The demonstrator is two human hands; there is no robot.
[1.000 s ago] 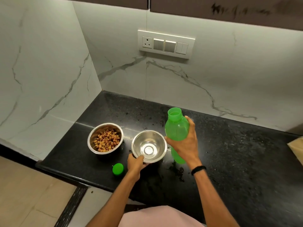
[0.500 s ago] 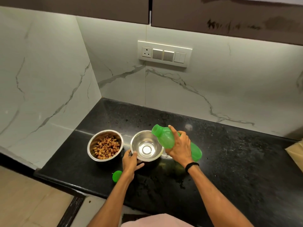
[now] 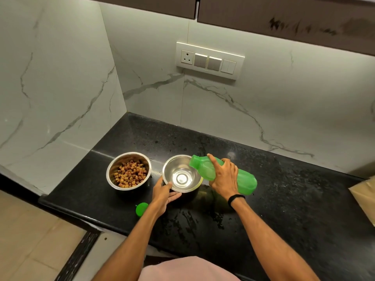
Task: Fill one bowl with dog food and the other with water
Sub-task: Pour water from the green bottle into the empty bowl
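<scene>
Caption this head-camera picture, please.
Right hand tips green bottle over steel bowl held by left hand, beside bowl of dog food.

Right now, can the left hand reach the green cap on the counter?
Probably yes. The green cap lies close beside the left hand, nothing between them, but that hand grips the bowl without food and must release it first.

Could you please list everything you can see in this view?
food bowl: one, steel, counter left, holds brown dog food.
second bowl: one, steel, right of it.
bottle: one, green, tilted, mouth over second bowl.
cap: one, green, counter's front edge.
counter: one, black.
switch panel: one, white, back wall.
cabinet doors: two, dark brown, top.
paper bag: one, brown, right edge.
wristband: one, black, right wrist.
left hand: one, grips second bowl's rim.
right hand: one, grips bottle.
</scene>
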